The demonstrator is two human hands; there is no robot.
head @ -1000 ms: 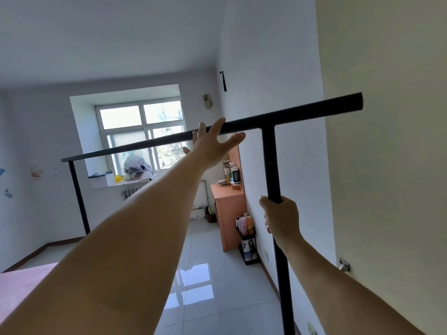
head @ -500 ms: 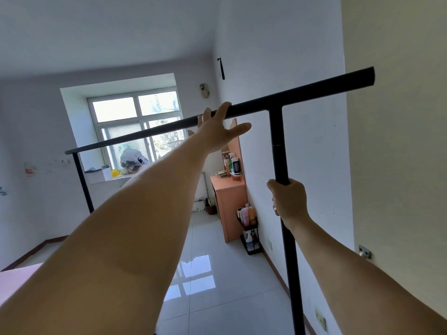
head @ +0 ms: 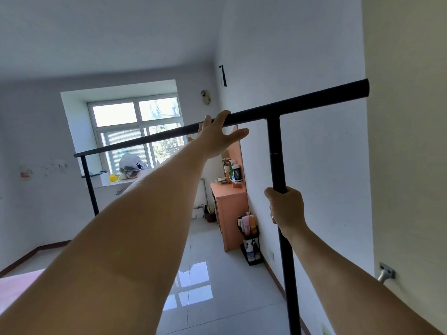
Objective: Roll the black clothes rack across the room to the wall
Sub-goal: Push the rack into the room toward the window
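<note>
The black clothes rack is positioned just beside the right-hand wall, so little travel is judged to remain, its upright being fully clasped by the right hand and its top bar loosely hooked by the left hand.

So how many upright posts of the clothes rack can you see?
2: the near post gripped by the right hand, the far post by the window. Others may be hidden.

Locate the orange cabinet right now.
In the head view, the orange cabinet stands right of centre against the right-hand wall, beyond the rack, with a small black shelf of bottles just in front of it.
</note>
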